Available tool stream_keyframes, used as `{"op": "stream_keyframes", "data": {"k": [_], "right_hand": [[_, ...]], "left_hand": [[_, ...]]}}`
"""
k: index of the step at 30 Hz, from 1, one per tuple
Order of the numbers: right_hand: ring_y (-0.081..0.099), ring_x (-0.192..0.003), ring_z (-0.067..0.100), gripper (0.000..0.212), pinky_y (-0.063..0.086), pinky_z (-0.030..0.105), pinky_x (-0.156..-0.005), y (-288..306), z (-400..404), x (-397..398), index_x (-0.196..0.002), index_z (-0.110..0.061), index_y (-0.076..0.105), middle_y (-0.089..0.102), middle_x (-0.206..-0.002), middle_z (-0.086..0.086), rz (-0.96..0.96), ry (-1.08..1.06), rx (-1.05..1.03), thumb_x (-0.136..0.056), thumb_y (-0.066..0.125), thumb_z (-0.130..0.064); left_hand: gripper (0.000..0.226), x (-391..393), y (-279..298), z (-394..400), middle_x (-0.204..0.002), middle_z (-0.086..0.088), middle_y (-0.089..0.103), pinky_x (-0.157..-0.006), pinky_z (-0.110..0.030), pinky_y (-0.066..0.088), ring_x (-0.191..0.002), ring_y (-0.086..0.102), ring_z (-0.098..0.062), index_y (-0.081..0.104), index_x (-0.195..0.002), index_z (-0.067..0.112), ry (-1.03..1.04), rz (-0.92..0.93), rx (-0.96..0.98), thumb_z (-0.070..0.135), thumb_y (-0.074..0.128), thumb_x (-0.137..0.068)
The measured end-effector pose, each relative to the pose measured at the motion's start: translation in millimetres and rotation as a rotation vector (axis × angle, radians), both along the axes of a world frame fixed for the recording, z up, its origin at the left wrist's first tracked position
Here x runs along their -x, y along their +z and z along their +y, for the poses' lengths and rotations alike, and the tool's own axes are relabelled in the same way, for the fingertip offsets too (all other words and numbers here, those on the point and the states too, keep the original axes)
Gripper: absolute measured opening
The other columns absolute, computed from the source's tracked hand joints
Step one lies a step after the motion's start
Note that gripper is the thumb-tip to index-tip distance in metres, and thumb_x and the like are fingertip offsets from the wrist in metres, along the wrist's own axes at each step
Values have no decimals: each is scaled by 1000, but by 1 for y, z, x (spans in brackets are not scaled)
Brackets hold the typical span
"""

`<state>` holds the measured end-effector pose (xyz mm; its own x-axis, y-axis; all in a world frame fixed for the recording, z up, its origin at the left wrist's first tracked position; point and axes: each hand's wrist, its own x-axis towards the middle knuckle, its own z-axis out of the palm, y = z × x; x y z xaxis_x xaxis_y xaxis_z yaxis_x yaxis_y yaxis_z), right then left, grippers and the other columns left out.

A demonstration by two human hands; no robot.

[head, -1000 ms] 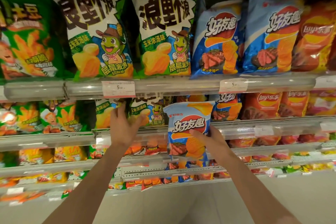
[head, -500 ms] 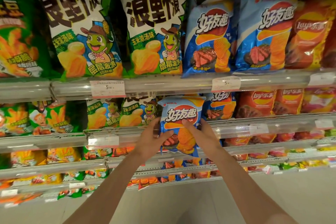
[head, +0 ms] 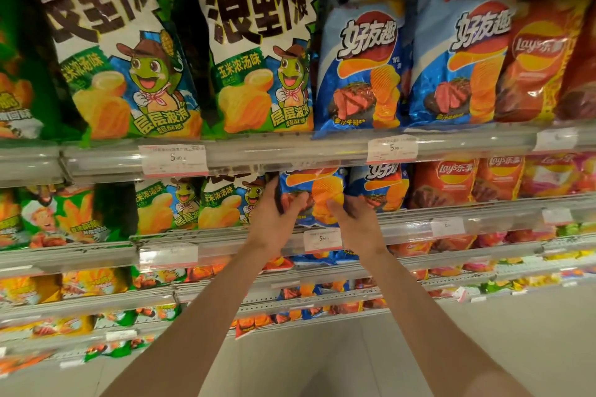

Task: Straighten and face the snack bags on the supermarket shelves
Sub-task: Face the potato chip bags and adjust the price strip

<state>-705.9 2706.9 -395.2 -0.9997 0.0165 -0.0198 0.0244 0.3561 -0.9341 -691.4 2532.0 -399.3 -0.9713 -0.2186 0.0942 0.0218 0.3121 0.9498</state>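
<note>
Blue chip bag (head: 311,193) now pushed onto second shelf (head: 483,219), both hands (head: 274,216) gripping.

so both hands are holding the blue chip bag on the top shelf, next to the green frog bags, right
Not quite: the blue chip bag sits on the second shelf, not the top one. The head view shows the left hand and right hand gripping it there, with green frog bags beside it.

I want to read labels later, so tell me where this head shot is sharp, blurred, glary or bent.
Head view: upper-shelf bags such as the green corn bag are sharp; the lower left shelves smear with blur; glare streaks the clear shelf rail; wide-angle bending bows the shelf lines; price tag small print is unreadable.
</note>
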Motion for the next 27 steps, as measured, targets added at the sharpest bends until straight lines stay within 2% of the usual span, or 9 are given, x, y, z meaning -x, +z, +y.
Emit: {"op": "stream_keyframes", "data": {"k": [3,6,9,12,14,16,19,23,27], "right_hand": [[63,-87,37,22,49,47,-79,-1,-3,11,-92,-8,64,66,-92,24,32,-2,-7,-102,62,-28],[51,-63,12,22,40,29,-64,-4,-5,16,-85,-18,59,55,-72,7,70,12,-37,-103,58,-29],[42,-65,8,29,36,24,-67,-4,-3,20,-99,-3,65,50,-76,-2,85,2,-74,-104,57,-31],[54,-77,19,25,45,31,-72,-7,2,21,-98,-6,63,59,-87,6,137,-35,-125,-103,59,-30],[67,-95,23,27,56,40,-86,-10,3,21,-115,-4,69,72,-104,9,127,-48,-139,-103,58,-26],[69,-104,23,28,55,42,-93,-12,3,22,-123,-5,69,74,-113,8,99,-32,-144,-104,57,-22],[69,-97,21,21,56,37,-87,-17,5,23,-113,-10,73,76,-105,5,90,-18,-156,-103,59,-20],[67,-81,15,17,47,27,-69,-26,10,17,-103,-16,74,74,-88,0,108,10,-212,-103,60,-26],[67,-85,17,16,54,34,-74,-27,9,12,-99,-19,72,72,-89,-1,145,17,-202,-102,60,-29]], "left_hand": [[72,6,-3,4,-111,10,70,-88,-30,55,-99,68,-11,37,-154,27,-27,-29,120,52,68,-93],[77,12,-5,7,-118,8,65,-83,-22,46,-101,62,-10,30,-158,27,15,-49,156,48,67,-95],[73,18,-6,13,-115,6,64,-82,-23,46,-104,66,-17,34,-155,24,54,-15,148,44,69,-95],[66,22,-9,17,-122,2,67,-88,-26,50,-109,66,-20,40,-152,22,83,43,152,36,71,-95],[65,25,-10,19,-128,-4,66,-95,-34,53,-112,65,-22,40,-151,20,73,49,166,31,71,-96],[67,27,-13,18,-133,-7,63,-101,-42,52,-117,63,-24,36,-155,20,17,19,200,27,69,-98],[72,22,-20,13,-141,-4,62,-104,-39,51,-125,62,-23,28,-160,23,-60,-35,225,27,67,-99],[75,15,-23,5,-126,-2,71,-89,-28,53,-112,68,-21,22,-162,26,-131,-67,297,30,64,-101],[49,-10,-27,-12,-126,17,64,-91,-28,57,-116,65,-10,48,-148,24,-85,12,209,29,62,-102]]}}
